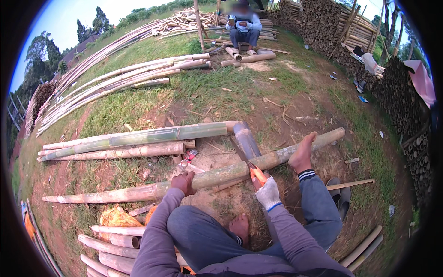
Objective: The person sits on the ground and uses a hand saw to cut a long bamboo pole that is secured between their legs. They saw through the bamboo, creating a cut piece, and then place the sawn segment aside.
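A long bamboo pole (217, 177) lies crosswise in front of me, resting over a darker bamboo log (247, 141). My left hand (183, 183) is bare and wraps round the pole left of that log. In a white knit glove, my right hand (268, 194) closes on the orange handle of a hand saw (257, 173). Seen almost edge-on, the saw's dark blade meets the pole just right of its middle. My bare right foot (302, 154) presses on the pole's right part; the other foot (239, 228) is on the ground.
Several bamboo poles (138, 137) lie beyond the pole, with cut lengths (113, 251) at lower left beside orange sacking (121, 217). Sandals (342, 203) and a thin stick (353, 184) lie right. Another person (244, 27) sits at the back near stacked bamboo (323, 25).
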Demonstrator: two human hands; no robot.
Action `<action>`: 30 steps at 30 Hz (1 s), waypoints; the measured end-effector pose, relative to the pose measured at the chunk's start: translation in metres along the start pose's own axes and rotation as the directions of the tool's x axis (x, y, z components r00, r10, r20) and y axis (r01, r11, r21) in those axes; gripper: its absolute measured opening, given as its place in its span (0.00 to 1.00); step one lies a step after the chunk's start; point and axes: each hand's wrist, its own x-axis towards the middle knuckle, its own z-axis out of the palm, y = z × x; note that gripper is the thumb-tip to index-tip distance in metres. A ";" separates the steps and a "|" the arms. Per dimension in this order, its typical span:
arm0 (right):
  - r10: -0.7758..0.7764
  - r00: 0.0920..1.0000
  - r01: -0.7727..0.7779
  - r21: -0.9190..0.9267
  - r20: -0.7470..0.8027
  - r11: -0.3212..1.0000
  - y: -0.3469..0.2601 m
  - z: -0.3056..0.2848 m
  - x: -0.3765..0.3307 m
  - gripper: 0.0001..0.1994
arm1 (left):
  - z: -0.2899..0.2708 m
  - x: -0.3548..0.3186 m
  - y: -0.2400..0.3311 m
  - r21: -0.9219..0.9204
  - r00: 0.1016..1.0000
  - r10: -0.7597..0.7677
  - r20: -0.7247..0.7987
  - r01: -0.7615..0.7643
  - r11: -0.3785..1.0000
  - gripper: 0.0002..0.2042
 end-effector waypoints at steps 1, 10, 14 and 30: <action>-0.011 1.000 0.011 0.006 0.000 1.000 0.007 0.003 0.001 0.16 | 0.003 0.001 -0.001 -0.003 1.000 0.003 -0.017 -0.003 1.000 0.38; 0.104 0.994 -0.108 0.190 0.029 0.976 0.022 0.014 0.002 0.19 | 0.005 0.002 -0.004 -0.013 0.999 0.022 -0.023 -0.023 1.000 0.36; 0.176 0.983 -0.182 0.173 0.051 0.968 0.019 0.013 0.001 0.21 | 0.005 0.002 -0.005 -0.014 0.999 0.030 -0.018 -0.030 0.999 0.36; 0.163 0.985 -0.173 0.226 0.064 0.959 0.019 0.011 0.002 0.20 | 0.004 0.001 -0.004 -0.019 0.999 0.032 -0.039 -0.033 0.999 0.34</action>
